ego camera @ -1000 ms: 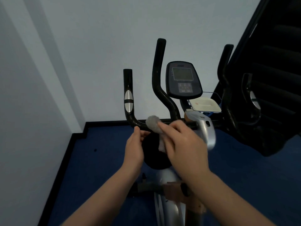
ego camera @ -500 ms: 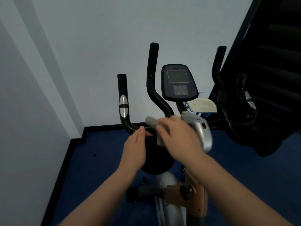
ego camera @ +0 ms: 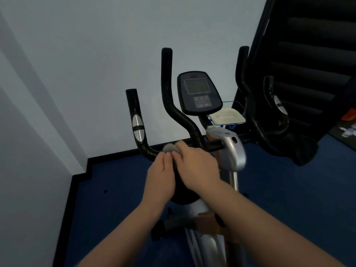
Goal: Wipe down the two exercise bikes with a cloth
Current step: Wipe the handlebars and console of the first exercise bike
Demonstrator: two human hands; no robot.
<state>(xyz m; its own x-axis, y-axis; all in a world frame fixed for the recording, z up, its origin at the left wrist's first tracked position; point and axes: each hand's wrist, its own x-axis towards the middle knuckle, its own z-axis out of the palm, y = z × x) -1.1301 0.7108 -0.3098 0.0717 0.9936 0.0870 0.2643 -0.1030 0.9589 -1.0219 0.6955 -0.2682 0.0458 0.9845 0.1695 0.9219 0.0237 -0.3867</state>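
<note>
You're mid-wipe on the first bike's handlebar (ego camera: 152, 149). Your right hand (ego camera: 196, 166) pinches the grey cloth (ego camera: 169, 147) against the bar, left of the centre post; your left hand (ego camera: 160, 178) sits beside it, fingers together, touching the cloth's edge. Grip there: can't tell. Next, probably: sweep out along the left grip, then upright bars and console (ego camera: 199, 93).

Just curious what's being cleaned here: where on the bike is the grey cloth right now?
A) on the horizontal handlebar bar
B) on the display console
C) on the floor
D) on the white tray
A: the right hand presses the grey cloth against the horizontal handlebar bar, below the console.
</note>
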